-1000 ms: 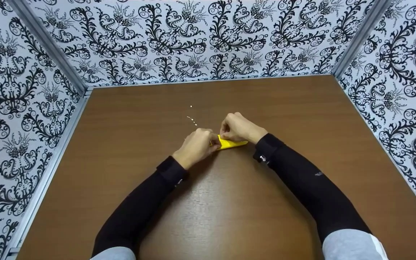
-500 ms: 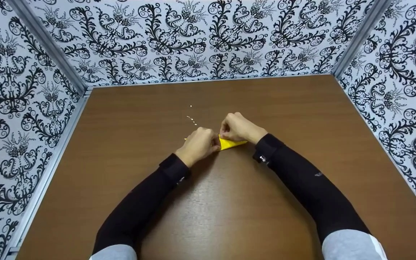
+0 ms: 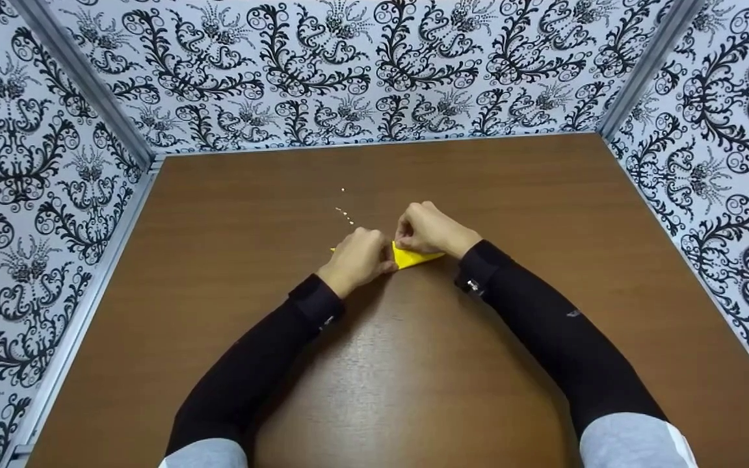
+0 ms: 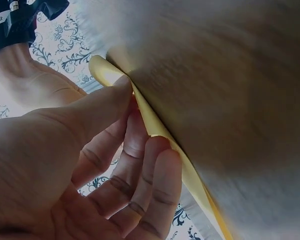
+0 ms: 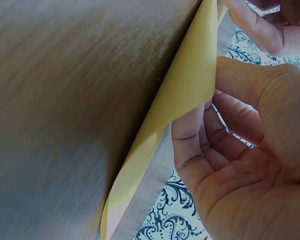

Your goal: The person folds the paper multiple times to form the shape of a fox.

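Observation:
A folded sheet of yellow paper (image 3: 413, 259) lies low on the table, mid-way across, with both hands on it. My left hand (image 3: 356, 257) pinches the paper between thumb and fingers and hides much of its left part; only a small yellow tip shows past the knuckles. My right hand (image 3: 432, 227) pinches a flap at the paper's upper edge. In the left wrist view, the yellow paper (image 4: 157, 125) runs as a narrow curled strip under the thumb. The right wrist view shows the raised paper flap (image 5: 190, 75) between thumb and fingertips.
Several small white scraps (image 3: 344, 213) lie in a loose line on the brown table (image 3: 251, 214) beyond the left hand. Patterned black-and-white panels (image 3: 322, 65) with grey metal edging stand at the back and both sides.
My left hand has shifted slightly up and away along the paper, showing a yellow tip at its left and more folded paper between the hands. The right hand stays nearly still.

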The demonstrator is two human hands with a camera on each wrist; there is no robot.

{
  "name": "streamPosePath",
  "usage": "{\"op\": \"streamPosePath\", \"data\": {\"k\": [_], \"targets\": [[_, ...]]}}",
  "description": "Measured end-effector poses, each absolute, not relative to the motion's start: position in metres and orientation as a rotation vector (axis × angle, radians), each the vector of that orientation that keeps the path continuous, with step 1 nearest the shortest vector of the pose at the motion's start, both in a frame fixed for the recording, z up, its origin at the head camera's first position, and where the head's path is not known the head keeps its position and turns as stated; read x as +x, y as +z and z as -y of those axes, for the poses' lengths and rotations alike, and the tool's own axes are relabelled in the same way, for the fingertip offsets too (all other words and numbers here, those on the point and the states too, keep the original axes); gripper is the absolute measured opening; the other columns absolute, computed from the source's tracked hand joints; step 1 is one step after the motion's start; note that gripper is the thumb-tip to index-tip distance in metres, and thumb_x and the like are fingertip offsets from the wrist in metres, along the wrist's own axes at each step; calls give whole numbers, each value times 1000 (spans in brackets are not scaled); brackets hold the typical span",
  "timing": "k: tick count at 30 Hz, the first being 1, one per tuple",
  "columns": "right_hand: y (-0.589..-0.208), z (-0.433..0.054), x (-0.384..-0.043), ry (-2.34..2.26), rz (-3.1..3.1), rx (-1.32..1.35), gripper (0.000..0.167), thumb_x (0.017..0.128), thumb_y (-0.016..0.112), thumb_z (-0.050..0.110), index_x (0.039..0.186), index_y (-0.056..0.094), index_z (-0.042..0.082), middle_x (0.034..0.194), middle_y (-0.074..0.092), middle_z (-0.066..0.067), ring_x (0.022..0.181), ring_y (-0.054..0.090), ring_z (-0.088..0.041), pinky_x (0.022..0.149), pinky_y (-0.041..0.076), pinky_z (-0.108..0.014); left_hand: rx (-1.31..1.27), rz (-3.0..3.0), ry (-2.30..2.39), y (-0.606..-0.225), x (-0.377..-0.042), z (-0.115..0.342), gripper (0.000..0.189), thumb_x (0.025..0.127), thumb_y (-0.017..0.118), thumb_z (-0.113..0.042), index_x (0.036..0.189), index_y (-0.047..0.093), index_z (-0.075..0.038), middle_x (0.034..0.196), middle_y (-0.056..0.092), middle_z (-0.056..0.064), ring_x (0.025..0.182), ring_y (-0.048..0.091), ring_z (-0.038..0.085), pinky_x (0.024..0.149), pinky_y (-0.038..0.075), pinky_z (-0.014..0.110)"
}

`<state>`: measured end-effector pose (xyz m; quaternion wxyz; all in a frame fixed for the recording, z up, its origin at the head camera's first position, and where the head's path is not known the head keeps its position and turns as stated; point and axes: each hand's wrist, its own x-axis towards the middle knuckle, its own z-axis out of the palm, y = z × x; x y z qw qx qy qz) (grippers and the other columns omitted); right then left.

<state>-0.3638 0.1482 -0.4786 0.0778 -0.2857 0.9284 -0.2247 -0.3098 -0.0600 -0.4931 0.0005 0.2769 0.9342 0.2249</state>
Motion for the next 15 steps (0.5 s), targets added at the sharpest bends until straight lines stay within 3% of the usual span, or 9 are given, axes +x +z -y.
{"op": "streamPosePath", "data": {"k": [15], "targets": [[-482,-148,-365,-661,-2783,-839,9,103,85,12,99,92,9,96,89,-7,85,72,-21,80,59,-32,846,-2897,763,-495,-309,67,14,100,95,-18,96,88,-7,93,88,9,84,80,26,83,69,45]]}}
